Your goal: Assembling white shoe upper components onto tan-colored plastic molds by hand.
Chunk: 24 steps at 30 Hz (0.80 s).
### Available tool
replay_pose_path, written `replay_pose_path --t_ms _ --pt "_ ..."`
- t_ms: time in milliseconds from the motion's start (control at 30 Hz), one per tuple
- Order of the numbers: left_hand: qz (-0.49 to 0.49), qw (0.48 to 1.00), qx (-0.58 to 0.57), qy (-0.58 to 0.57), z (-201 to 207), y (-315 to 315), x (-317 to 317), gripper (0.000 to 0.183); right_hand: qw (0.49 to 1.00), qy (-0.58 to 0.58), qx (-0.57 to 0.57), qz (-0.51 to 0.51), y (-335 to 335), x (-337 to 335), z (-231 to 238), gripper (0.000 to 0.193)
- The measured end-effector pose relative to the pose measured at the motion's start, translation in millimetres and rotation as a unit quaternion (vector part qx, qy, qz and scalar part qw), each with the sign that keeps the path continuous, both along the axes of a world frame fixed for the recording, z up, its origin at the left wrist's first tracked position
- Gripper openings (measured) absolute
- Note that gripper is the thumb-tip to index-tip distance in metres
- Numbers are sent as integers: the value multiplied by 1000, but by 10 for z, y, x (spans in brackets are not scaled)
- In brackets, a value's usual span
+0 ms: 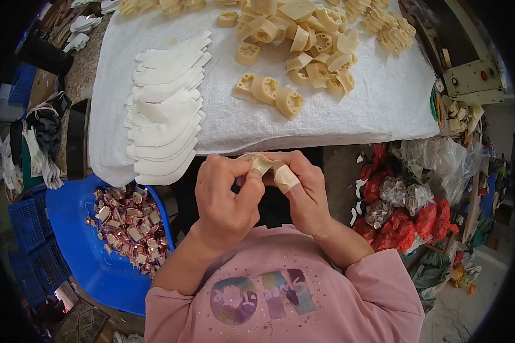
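Observation:
My left hand [226, 191] and my right hand [306, 191] meet in front of my chest, just off the near edge of the table. Between both sets of fingertips is a small cream curved piece [260, 163], mostly covered by the fingers. My left thumb presses on its near side. A cream wrap [285, 179] covers part of my right thumb. Overlapping white flat cut pieces [165, 117] lie in a column on the table, ahead and to the left. Farther off is a heap of cream hollow plastic blocks [320, 40], with several loose blocks [265, 90] nearer me.
A white woven sheet [377, 108] covers the table. At my left stands a blue basin [77, 251] holding shiny reddish pieces [133, 226]. Red plastic bags [389, 231] and clear plastic [440, 163] crowd the right side. A dark flat device [78, 137] sits by the table's left edge.

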State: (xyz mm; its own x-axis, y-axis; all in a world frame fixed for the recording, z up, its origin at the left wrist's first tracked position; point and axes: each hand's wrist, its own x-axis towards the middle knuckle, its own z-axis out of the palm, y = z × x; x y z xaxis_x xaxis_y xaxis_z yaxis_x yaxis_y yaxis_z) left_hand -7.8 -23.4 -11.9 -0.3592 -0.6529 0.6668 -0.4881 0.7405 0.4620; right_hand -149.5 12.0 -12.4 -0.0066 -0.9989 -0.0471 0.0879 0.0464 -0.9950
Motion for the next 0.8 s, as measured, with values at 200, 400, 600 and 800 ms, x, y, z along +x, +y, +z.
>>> replay_pose_path --t_ms 200,400,600,800 --pt "-30 972 200 122 -75 -5 112 13 989 71 -26 128 -193 -264 -25 30" --pt "-146 887 341 276 -111 76 81 14 966 -123 99 207 -409 -376 -45 29" --pt "-126 950 231 166 -20 30 38 23 965 -73 109 227 -430 -324 -22 36" --pt "-89 937 265 208 -82 47 6 17 990 -44 24 131 -400 -192 -220 32"
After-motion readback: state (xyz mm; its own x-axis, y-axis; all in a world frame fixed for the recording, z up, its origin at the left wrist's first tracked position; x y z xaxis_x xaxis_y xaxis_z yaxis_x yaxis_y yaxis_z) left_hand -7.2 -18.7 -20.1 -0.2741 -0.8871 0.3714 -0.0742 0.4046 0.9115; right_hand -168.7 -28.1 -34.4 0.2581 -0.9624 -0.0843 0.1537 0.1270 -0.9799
